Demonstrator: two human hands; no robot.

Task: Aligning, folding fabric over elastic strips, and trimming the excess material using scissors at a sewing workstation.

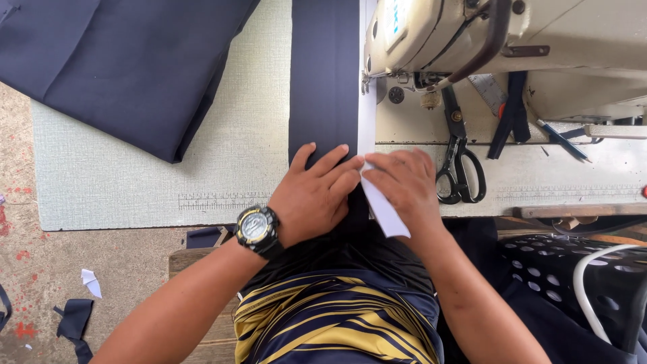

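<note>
Flat, dark navy strip [323, 81] with white edging [368, 101].

Bare forearms, a chunky black watch [256, 228] with a yellow-ringed dial on the left wrist, a navy shirt [337, 317] striped yellow.

The table [135, 182] was pale and bumpy, with a ruler line near its edge. The floor [40, 269] was bare grey with red spots and small cloth scraps [74, 323]. A black basket with holes [573, 269] stood beside the table. Soft daylight lit everything.
</note>
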